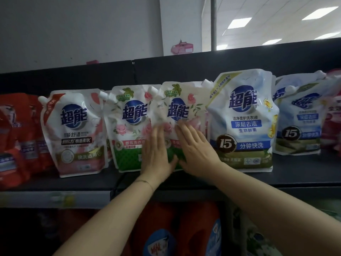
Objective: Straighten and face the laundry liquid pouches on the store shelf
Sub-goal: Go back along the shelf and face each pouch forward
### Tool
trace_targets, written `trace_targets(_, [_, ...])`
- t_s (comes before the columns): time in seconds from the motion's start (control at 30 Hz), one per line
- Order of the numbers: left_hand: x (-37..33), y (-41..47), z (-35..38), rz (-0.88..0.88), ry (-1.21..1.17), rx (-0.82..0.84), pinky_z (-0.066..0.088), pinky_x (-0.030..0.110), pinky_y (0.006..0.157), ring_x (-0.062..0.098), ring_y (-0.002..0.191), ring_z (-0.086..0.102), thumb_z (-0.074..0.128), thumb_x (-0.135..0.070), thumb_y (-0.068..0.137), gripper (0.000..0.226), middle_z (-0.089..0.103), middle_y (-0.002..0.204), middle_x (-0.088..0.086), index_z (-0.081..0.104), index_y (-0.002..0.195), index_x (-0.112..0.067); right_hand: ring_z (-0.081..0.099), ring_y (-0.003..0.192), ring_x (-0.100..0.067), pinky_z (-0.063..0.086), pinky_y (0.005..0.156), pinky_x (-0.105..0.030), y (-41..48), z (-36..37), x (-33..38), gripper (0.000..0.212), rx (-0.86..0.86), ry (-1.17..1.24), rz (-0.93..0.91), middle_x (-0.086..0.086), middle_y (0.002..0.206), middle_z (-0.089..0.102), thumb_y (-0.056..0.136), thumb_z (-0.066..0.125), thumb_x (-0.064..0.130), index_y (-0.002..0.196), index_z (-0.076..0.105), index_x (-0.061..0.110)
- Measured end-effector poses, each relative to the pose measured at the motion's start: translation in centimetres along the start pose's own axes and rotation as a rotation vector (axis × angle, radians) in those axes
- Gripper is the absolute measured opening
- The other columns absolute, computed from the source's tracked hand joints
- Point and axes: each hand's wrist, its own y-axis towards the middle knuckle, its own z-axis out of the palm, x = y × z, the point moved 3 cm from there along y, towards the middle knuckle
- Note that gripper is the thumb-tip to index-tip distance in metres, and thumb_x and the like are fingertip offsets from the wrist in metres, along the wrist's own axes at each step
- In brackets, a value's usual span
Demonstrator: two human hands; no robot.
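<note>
The soft white-and-green plastic laundry pouch printed with pink roses (178, 115) stands mid-shelf, touching a matching pouch (129, 126) and a taller blue-and-white pouch (243, 122). Liquid-filled, it probably sags and feels heavy; press low, steer by its sides. The left hand (156, 154) and right hand (195, 150) lie flat, fingers spread, on its lower front above the black shelf (295, 170).

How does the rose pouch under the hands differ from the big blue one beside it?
The rose pouch is shorter, with pink flowers and a green base; the blue pouch stands taller and shows a "15" badge. Both hands, left hand and right hand, press on the rose pouch; the blue pouch is untouched. Both carry the same blue logo.
</note>
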Motion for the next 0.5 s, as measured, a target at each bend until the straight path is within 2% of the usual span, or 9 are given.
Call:
trace_targets(0.07, [1.2, 0.6, -0.2, 0.202, 0.122, 0.157, -0.009, 0.039, 0.119, 0.014, 0.141, -0.03, 0.06, -0.058, 0.08, 0.118, -0.035, 0.152, -0.003, -0.03, 0.144, -0.017, -0.029, 0.14, -0.021, -0.015, 0.112, -0.035, 0.3, 1.1, -0.6, 0.114, 0.105, 0.0, -0.046, -0.006, 0.149, -0.035, 0.083, 0.059, 0.054, 0.145, -0.026, 0.011])
trace_targets(0.17, [2.9, 1.5, 0.2, 0.309, 0.283, 0.271, -0.016, 0.047, 0.115, 0.013, 0.135, -0.04, 0.052, -0.08, 0.069, 0.132, -0.047, 0.145, -0.003, -0.04, 0.139, -0.017, -0.03, 0.14, -0.021, -0.016, 0.113, -0.037, 0.3, 2.1, -1.7, 0.128, 0.189, 0.038, -0.026, -0.004, 0.149, -0.038, 0.076, 0.065, 0.061, 0.137, -0.039, 0.019])
trace_targets(0.27, [3.1, 2.4, 1.2, 0.268, 0.474, 0.309, -0.019, 0.061, 0.108, 0.018, 0.132, -0.044, 0.044, -0.088, 0.063, 0.137, -0.054, 0.139, 0.002, -0.048, 0.132, -0.013, -0.029, 0.14, -0.026, -0.014, 0.115, -0.044, 0.4, 2.7, -2.2, 0.127, 0.191, 0.008, 0.026, -0.006, 0.153, -0.034, 0.075, 0.062, 0.068, 0.138, -0.039, 0.022])
trace_targets(0.37, [2.7, 3.2, 2.0, 0.232, 0.522, 0.279, -0.022, 0.062, 0.098, 0.018, 0.129, -0.045, 0.043, -0.089, 0.061, 0.139, -0.055, 0.138, 0.003, -0.049, 0.13, -0.012, -0.033, 0.138, -0.034, -0.016, 0.112, -0.054, 0.7, 3.1, -2.4, 0.127, 0.187, -0.064, 0.104, -0.008, 0.151, -0.037, 0.074, 0.055, 0.075, 0.138, -0.04, 0.022])
trace_targets(0.5, [2.3, 4.1, 2.9, 0.189, 0.542, 0.26, -0.025, 0.062, 0.095, 0.016, 0.137, -0.034, 0.047, -0.089, 0.06, 0.141, -0.047, 0.144, 0.003, -0.045, 0.135, -0.012, -0.035, 0.135, -0.039, -0.027, 0.103, -0.055, 1.2, 3.4, -2.9, 0.126, 0.199, -0.1, 0.23, -0.011, 0.14, -0.047, 0.071, 0.05, 0.081, 0.131, -0.047, 0.027])
